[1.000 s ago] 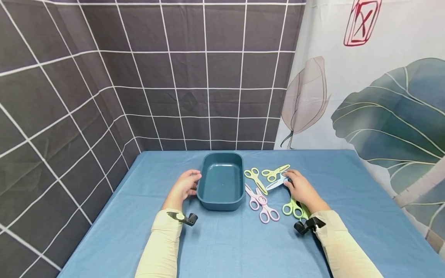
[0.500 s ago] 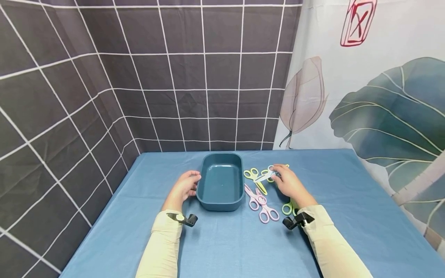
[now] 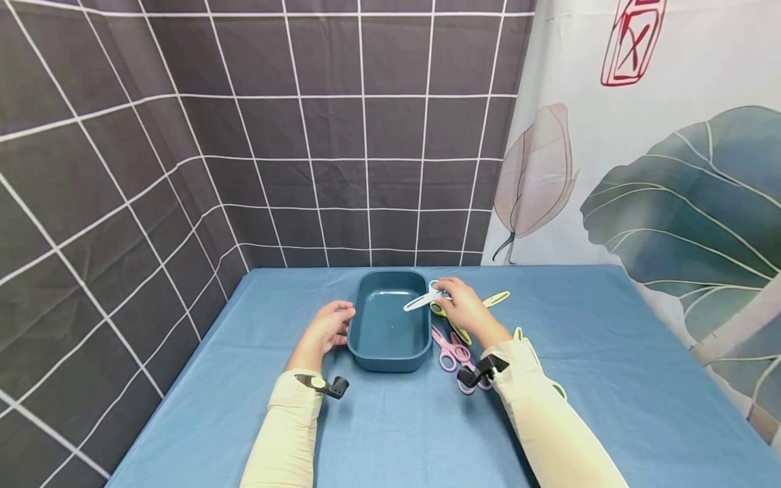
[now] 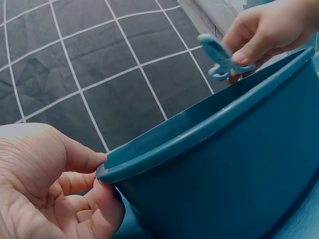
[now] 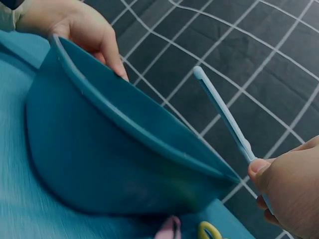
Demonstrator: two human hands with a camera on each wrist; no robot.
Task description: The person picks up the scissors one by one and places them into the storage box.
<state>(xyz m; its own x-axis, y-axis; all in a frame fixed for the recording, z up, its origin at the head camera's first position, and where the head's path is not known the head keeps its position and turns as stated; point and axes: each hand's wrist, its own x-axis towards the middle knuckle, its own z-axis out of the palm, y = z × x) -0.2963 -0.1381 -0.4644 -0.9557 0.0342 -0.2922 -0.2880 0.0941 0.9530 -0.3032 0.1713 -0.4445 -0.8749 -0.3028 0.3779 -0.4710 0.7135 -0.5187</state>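
Observation:
A blue-green rectangular bin point(image 3: 390, 362) stands on the table. My left hand point(image 3: 326, 325) pinches its left rim, thumb on top and fingers below, as the left wrist view shows. My right hand point(image 3: 464, 306) holds light-blue scissors point(image 3: 419, 301) by the handles, over the bin's right rim. The blades point left across the bin's opening; in the right wrist view the scissors point(image 5: 224, 114) appear edge-on above the rim. Under and beside the right hand lie yellow scissors point(image 3: 497, 298) and pink scissors point(image 3: 448, 354), partly hidden by the hand and wrist.
Green scissors point(image 3: 558, 388) lie mostly hidden beneath the right sleeve. A blue cloth point(image 3: 390, 434) covers the table. Behind it hang a dark gridded curtain point(image 3: 329, 183) and a white leaf-print curtain point(image 3: 549, 224).
My right hand has lifted the light-blue scissors from among the other scissors and carried them left to the bin. My left hand stays at the bin's left rim.

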